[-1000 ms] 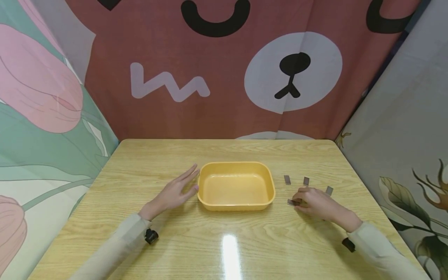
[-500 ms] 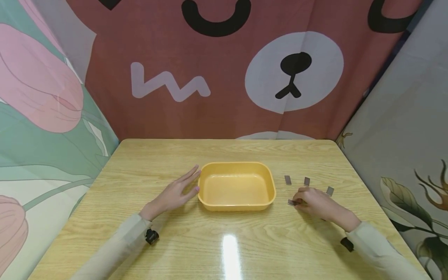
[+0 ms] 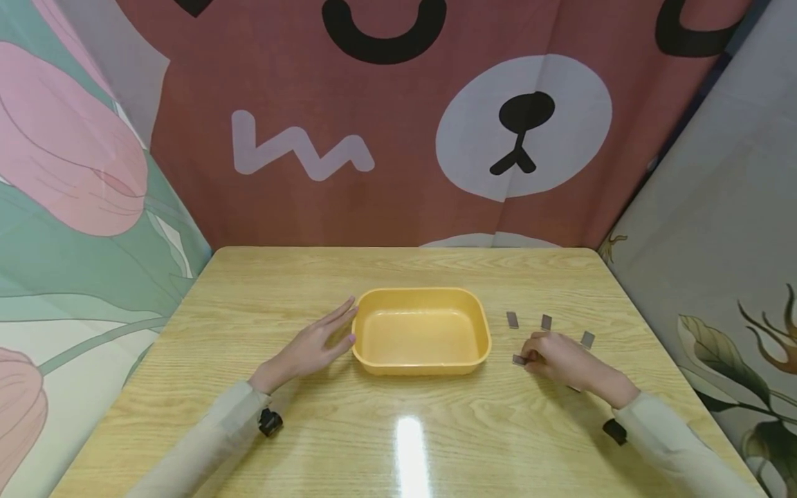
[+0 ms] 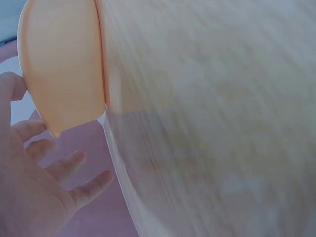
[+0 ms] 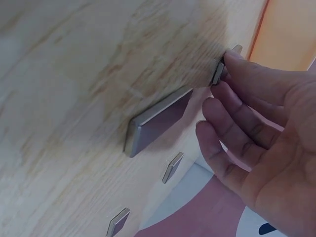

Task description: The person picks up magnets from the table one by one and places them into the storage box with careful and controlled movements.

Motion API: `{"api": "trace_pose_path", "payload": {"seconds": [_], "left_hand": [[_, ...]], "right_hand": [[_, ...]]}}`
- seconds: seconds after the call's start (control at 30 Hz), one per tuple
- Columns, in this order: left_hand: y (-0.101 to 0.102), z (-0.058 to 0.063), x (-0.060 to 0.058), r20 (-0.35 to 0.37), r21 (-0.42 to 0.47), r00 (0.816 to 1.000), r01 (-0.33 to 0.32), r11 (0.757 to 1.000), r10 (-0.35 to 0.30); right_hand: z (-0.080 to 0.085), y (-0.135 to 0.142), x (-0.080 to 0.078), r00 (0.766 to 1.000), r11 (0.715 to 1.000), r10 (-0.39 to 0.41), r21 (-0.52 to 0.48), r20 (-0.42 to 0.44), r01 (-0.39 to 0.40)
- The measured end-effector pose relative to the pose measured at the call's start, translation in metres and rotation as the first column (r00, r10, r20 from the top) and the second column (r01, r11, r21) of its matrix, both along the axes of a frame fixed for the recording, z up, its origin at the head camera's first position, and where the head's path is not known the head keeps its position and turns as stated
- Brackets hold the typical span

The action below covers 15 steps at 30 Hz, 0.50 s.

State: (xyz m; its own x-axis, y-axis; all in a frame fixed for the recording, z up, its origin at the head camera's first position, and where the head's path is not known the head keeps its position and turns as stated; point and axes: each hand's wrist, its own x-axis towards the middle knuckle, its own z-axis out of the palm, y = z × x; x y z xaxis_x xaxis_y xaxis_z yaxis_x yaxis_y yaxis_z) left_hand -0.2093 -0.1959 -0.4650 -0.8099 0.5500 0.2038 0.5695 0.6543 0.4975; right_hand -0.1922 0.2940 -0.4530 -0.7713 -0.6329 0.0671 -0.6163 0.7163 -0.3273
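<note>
On the left, the left hand [image 3: 311,346] touches the end of a yellow tub [image 3: 421,369] with thumb and forefinger, its fingers spread apart, not gripping. To the tub's right on the table [image 3: 336,429], a loose block [image 3: 512,320] lies farther back; nearer, the right hand [image 3: 563,360] pinches a small grey block [image 3: 519,360] between thumb and fingertip, its other fingers loosely bent. A second loose block [image 3: 546,322] and a third loose block [image 3: 587,339] lie beyond that hand. I'd guess the pinched block is stiff and light, perhaps metal, with smooth faces that could slip; its long edges look the surest hold. The thumb covers much of it, so I can't tell whether the bits showing around it are all one block. Below the right wrist only a grey sliver [image 3: 575,389] shows, the rest hidden
</note>
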Motion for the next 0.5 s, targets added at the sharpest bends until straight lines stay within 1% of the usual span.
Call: {"api": "trace_pose_path", "payload": {"seconds": [0.17,0.4,0.5], "left_hand": [[0.000,-0.001,0.000,0.008,0.003,1.000,0.006,1.000,-0.006],[0.001,-0.003,0.000,0.013,0.038,1.000,0.020,0.999,-0.020],[0.003,-0.004,-0.001,0.004,0.049,1.000,0.020,0.999,-0.020]], "right_hand": [[0.001,0.000,-0.003,1.000,1.000,-0.007,-0.003,0.027,0.007],[0.001,0.001,-0.010,0.991,0.999,0.010,-0.046,0.135,-0.003],[0.001,0.002,-0.012,0.987,0.999,0.009,-0.046,0.159,-0.002]]}}
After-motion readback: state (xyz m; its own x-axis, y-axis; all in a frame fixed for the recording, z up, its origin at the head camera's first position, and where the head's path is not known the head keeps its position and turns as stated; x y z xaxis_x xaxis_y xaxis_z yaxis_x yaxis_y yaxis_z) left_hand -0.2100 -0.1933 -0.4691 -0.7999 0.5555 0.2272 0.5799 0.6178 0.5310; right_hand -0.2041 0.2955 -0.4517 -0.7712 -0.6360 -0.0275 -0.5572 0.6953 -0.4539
